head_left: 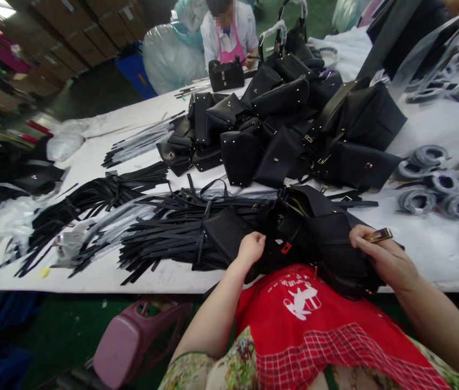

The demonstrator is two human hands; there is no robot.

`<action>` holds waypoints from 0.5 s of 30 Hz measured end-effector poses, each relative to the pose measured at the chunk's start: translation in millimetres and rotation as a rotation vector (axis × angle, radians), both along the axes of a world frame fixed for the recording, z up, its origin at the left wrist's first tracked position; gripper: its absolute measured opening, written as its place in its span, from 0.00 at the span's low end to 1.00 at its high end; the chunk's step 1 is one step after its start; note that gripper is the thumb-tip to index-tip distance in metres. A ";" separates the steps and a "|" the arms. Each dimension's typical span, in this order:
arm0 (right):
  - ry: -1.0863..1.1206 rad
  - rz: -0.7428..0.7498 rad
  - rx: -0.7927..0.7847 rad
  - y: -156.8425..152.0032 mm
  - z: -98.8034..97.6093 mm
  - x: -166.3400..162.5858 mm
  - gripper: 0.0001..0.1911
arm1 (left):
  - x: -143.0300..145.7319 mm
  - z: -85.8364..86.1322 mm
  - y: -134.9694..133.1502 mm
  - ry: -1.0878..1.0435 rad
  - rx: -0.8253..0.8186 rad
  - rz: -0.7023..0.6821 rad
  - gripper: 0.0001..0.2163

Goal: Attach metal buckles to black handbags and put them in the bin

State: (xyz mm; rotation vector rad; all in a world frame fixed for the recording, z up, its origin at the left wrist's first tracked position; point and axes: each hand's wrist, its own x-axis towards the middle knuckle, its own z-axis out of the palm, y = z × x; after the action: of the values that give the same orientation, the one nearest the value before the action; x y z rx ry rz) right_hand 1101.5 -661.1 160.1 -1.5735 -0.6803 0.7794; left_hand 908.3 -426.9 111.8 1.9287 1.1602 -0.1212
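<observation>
At 6 o'clock the black handbag (318,238) is braced against the worktop (428,244) edge. The left hand (251,247) grip is closed on its flap, apparently to steady it; a gold clasp (379,235) is pinched in the right hand (380,261) grip.

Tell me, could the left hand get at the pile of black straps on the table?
Probably yes: the straps lie uncovered right beside the left hand, with nothing between them, though that hand now grips the black bag.

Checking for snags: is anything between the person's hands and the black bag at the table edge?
Nothing visible. The left hand grips the black bag directly; the right hand rests on it, pinching a gold fitting. Loose straps lie beside it.
</observation>
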 end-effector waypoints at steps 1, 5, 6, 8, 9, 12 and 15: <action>-0.004 0.015 -0.012 2.3 2.1 -1.4 0.16 | 1.0 -17.4 0.1 0.043 -0.070 -0.001 0.11; -0.044 0.057 -0.050 10.0 11.2 -6.1 0.17 | 20.6 -63.7 -12.5 0.144 -0.294 0.025 0.22; -0.056 0.061 -0.050 11.0 12.8 -6.8 0.18 | 26.4 -69.1 -14.9 0.147 -0.320 0.031 0.23; -0.079 0.069 -0.043 12.2 14.5 -7.8 0.18 | 35.0 -75.0 -17.5 0.143 -0.341 0.029 0.22; -0.090 0.073 -0.040 12.5 14.7 -8.3 0.17 | 37.3 -76.4 -18.0 0.140 -0.337 0.023 0.21; -0.162 0.089 -0.042 13.5 14.0 -10.3 0.17 | 37.5 -78.0 -19.1 0.126 -0.269 0.000 0.17; -0.285 0.058 -0.056 15.9 13.3 -12.9 0.21 | 32.3 -76.6 -21.5 0.110 -0.159 -0.031 0.12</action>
State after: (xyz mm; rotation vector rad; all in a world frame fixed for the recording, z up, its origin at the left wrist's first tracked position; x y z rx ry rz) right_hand 1088.6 -645.2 173.3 -1.7412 -0.9199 0.6261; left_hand 940.6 -448.4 35.2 1.8179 1.1571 -0.3304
